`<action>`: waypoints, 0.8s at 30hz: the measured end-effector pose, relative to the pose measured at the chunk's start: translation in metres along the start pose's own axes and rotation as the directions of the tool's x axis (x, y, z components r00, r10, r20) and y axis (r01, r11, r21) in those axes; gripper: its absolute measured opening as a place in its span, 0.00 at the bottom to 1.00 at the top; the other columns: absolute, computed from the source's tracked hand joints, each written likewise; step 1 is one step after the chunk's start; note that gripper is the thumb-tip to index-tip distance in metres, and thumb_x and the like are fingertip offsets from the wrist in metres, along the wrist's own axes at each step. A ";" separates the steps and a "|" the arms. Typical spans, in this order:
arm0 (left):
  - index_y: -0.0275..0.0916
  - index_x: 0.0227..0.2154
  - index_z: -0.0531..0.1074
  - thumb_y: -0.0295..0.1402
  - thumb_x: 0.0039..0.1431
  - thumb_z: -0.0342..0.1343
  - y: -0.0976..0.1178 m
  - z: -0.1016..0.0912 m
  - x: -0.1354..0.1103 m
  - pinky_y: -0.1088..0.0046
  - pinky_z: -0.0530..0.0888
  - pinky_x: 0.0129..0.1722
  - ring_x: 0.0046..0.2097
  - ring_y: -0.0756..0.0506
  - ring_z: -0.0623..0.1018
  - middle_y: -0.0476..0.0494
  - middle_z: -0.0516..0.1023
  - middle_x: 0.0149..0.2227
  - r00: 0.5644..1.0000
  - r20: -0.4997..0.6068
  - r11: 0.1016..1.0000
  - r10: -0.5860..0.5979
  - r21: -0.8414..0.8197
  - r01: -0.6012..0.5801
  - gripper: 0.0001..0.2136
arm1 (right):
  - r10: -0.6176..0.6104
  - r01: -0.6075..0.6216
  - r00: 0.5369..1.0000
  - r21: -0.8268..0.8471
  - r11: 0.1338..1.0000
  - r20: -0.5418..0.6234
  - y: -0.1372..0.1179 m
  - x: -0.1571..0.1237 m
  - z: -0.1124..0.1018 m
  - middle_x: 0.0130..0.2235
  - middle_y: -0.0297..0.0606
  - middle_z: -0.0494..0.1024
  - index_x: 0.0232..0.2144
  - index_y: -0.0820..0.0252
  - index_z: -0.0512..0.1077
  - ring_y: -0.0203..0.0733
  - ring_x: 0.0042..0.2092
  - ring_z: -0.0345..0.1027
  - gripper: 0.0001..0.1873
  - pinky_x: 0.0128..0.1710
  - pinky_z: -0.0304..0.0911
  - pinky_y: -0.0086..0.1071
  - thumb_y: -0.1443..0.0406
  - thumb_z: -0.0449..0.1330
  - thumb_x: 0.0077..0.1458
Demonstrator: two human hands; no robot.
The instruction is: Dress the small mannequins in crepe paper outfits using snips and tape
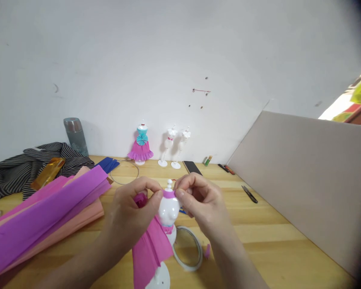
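Note:
A small white dress form [169, 209] stands upright in front of me, with a narrow purple paper strip [169, 194] around its neck. My left hand [134, 208] pinches the strip's left end between thumb and index finger. At the other end, the thumb and fingers of my right hand [202, 200] are closed on the same strip. Pink crepe paper [152, 253] hangs beside the form below my left hand, and a pink band circles its waist. A roll of tape [200, 251] lies flat on the table, right of the form's base.
Folded purple and peach crepe paper [48, 212] covers the left side, near striped cloth [6, 172] and a flask [76, 136]. Behind stand a dressed form [140, 148] and two white ones [170, 144]. A phone [192, 167] and thread snips [249, 194] lie right, before a partition [303, 168].

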State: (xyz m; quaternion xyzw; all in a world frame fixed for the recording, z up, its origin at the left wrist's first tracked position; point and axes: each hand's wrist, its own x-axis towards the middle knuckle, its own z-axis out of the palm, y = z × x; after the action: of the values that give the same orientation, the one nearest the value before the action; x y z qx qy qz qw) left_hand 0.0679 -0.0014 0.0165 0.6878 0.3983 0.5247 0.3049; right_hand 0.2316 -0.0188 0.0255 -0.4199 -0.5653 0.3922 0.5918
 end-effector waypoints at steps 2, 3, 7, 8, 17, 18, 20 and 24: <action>0.38 0.23 0.73 0.30 0.51 0.55 0.000 0.000 0.000 0.76 0.65 0.26 0.32 0.48 0.75 0.47 0.79 0.29 0.996 0.031 0.995 -0.078 -0.056 0.080 0.05 | 0.055 -0.058 0.997 0.056 0.997 0.055 0.001 0.001 -0.002 0.19 0.27 0.64 0.21 0.60 0.66 0.26 0.18 0.49 0.13 0.15 0.46 0.23 0.61 0.66 0.47; 0.38 0.22 0.73 0.31 0.51 0.56 0.000 0.000 0.000 0.76 0.66 0.26 0.32 0.48 0.75 0.46 0.79 0.30 0.992 0.052 0.989 -0.115 -0.084 0.119 0.05 | 0.081 -0.089 0.993 0.089 0.992 0.085 0.002 0.002 -0.004 0.19 0.27 0.64 0.21 0.60 0.66 0.25 0.17 0.49 0.14 0.15 0.45 0.22 0.60 0.66 0.47; 0.38 0.21 0.72 0.33 0.49 0.57 0.006 0.001 -0.002 0.74 0.67 0.28 0.31 0.48 0.74 0.46 0.77 0.29 0.969 0.123 0.958 -0.214 -0.169 0.233 0.05 | 0.176 -0.217 0.965 0.214 0.952 0.196 0.005 0.002 -0.007 0.18 0.24 0.62 0.24 0.60 0.67 0.24 0.16 0.47 0.16 0.14 0.41 0.21 0.59 0.69 0.45; 0.38 0.21 0.72 0.33 0.48 0.57 0.008 0.001 -0.003 0.74 0.67 0.29 0.31 0.48 0.74 0.46 0.77 0.28 0.965 0.139 0.950 -0.223 -0.189 0.247 0.05 | 0.195 -0.247 0.954 0.231 0.941 0.226 0.005 0.002 -0.007 0.18 0.24 0.61 0.24 0.60 0.67 0.23 0.16 0.47 0.17 0.13 0.41 0.21 0.58 0.70 0.44; 0.38 0.19 0.73 0.30 0.45 0.58 0.015 -0.003 -0.005 0.76 0.66 0.27 0.32 0.48 0.73 0.46 0.76 0.27 0.962 0.166 0.925 -0.219 -0.278 0.259 0.04 | 0.121 -0.165 0.968 0.195 0.967 0.219 0.005 -0.001 -0.004 0.18 0.25 0.62 0.26 0.60 0.68 0.25 0.17 0.48 0.18 0.15 0.45 0.22 0.55 0.69 0.47; 0.38 0.19 0.73 0.30 0.45 0.58 0.015 -0.003 -0.004 0.75 0.66 0.27 0.31 0.48 0.73 0.46 0.75 0.26 0.960 0.163 0.919 -0.226 -0.292 0.266 0.04 | 0.089 -0.122 0.977 0.169 0.978 0.193 0.006 -0.001 -0.006 0.18 0.25 0.62 0.26 0.60 0.68 0.26 0.17 0.49 0.17 0.16 0.45 0.23 0.55 0.68 0.49; 0.38 0.19 0.73 0.30 0.45 0.59 0.017 -0.004 -0.002 0.76 0.66 0.27 0.30 0.49 0.72 0.47 0.75 0.25 0.960 0.140 0.909 -0.243 -0.313 0.275 0.04 | 0.017 -0.034 0.988 0.107 0.994 0.152 0.004 -0.002 -0.011 0.19 0.27 0.63 0.26 0.60 0.70 0.27 0.18 0.50 0.15 0.17 0.45 0.24 0.55 0.66 0.51; 0.38 0.19 0.74 0.31 0.45 0.60 0.018 -0.004 -0.001 0.77 0.66 0.26 0.30 0.49 0.72 0.48 0.75 0.24 0.960 0.119 0.904 -0.252 -0.324 0.278 0.04 | -0.148 0.155 0.977 -0.037 0.987 0.151 -0.007 -0.008 -0.017 0.23 0.31 0.67 0.28 0.58 0.76 0.31 0.23 0.55 0.10 0.21 0.50 0.27 0.58 0.64 0.55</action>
State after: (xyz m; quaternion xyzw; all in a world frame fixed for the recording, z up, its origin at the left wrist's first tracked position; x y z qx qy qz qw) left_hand 0.0677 -0.0113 0.0319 0.5838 0.3807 0.5130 0.5011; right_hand 0.2478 -0.0290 0.0289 -0.3597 -0.6472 0.3623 0.5662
